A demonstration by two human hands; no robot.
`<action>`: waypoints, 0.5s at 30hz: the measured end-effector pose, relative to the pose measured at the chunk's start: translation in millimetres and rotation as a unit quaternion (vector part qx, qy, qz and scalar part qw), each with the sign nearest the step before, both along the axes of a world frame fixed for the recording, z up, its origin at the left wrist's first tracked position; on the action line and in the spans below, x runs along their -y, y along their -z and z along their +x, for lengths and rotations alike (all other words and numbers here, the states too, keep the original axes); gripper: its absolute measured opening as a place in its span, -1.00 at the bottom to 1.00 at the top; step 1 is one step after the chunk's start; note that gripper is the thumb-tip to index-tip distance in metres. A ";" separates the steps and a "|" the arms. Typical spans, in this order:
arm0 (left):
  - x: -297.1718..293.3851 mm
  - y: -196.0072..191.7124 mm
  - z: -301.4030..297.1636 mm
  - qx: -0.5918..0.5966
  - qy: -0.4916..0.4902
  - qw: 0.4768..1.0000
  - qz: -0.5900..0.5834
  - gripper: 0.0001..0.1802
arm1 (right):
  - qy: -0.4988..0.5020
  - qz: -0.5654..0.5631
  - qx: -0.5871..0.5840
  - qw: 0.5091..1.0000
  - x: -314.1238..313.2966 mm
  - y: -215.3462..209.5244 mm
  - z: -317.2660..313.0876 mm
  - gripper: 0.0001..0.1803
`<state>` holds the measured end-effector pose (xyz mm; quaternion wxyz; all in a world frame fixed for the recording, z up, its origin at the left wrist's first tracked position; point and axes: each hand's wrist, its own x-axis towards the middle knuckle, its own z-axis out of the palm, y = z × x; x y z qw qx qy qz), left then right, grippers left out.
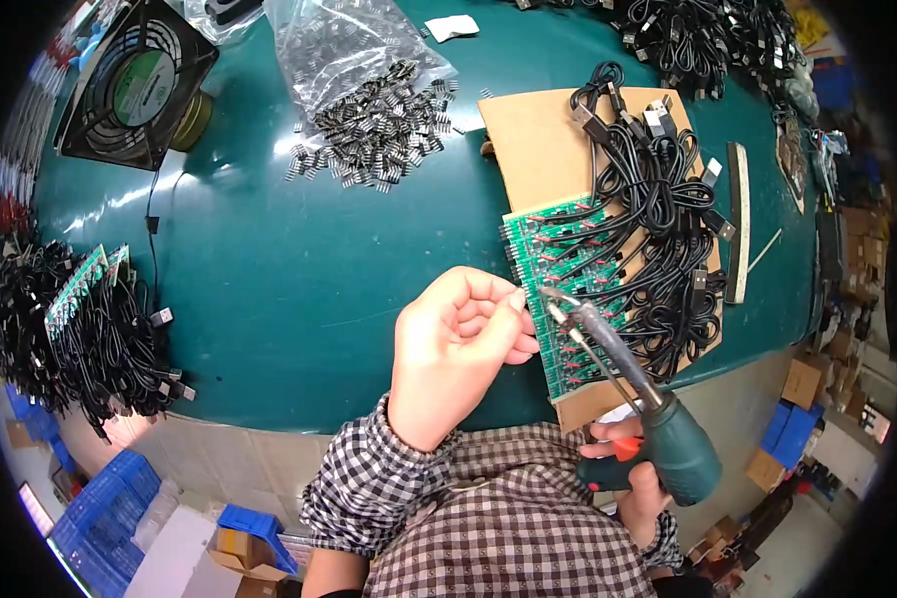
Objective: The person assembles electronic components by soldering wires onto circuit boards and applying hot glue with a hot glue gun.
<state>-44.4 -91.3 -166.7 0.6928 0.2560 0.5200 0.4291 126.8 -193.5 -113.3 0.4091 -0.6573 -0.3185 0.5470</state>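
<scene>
My right hand (632, 476) grips a green soldering gun (680, 450) with a red trigger. Its long metal barrel points up and left, and the tip is over a green circuit board panel (560, 261). At the panel's left edge, close to that tip, the thumb and fingers of my left hand (458, 344) are pinched together; whatever they hold is too small to make out. Rows of small components and red and black wire ends cover the panel. Black USB cables (658, 199) run from it to the right in coiled bundles. Panel and cables lie on a cardboard sheet (533, 140).
A heap of small black pin headers (379, 135) spills from a clear plastic bag (344, 45). On the left stand a black fan (138, 85) and a pile of cabled boards (100, 329). More cables (698, 40) lie far right, near a long narrow strip (737, 224).
</scene>
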 end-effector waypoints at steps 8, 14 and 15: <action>0.1 -0.4 -0.4 0.008 -0.001 1.000 -0.001 -0.87 | -0.021 0.027 -0.032 0.999 3.4 6.2 8.2 -0.46; 0.3 -0.4 -0.8 0.005 -0.001 1.000 0.000 -0.88 | -0.028 0.029 -0.033 0.999 0.7 8.4 7.4 -0.49; 0.3 -0.9 -1.1 0.003 -0.002 1.000 0.000 -0.87 | -0.028 0.025 -0.033 0.999 0.8 8.3 7.5 -0.50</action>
